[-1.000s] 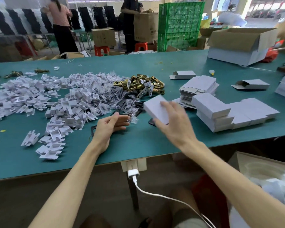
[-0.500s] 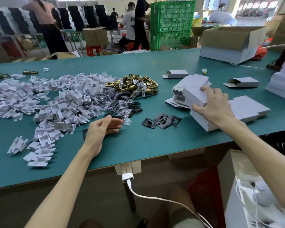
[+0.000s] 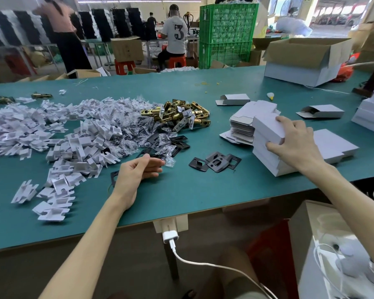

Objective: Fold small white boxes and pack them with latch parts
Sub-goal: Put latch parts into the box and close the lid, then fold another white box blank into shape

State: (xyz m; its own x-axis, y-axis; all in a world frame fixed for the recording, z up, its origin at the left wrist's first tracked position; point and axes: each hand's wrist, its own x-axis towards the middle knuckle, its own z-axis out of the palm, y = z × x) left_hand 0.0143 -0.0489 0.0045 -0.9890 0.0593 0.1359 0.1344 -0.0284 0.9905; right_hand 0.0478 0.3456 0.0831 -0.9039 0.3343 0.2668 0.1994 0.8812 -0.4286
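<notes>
Green table (image 3: 181, 190): box (image 3: 266, 127) in right hand (image 3: 296, 143), earlier midair, now atop stack (image 3: 266, 158).

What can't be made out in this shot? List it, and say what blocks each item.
All in the head view:
1. Inside of the top white box: it is closed, and the right hand grips it.
2. The black plate by the left hand: mostly under the wrist.
3. Inside of the cardboard carton: hidden by its own wall.
4. The white stack: cut off by the right edge.
5. Contents of the small plastic bags: too small to tell.
</notes>
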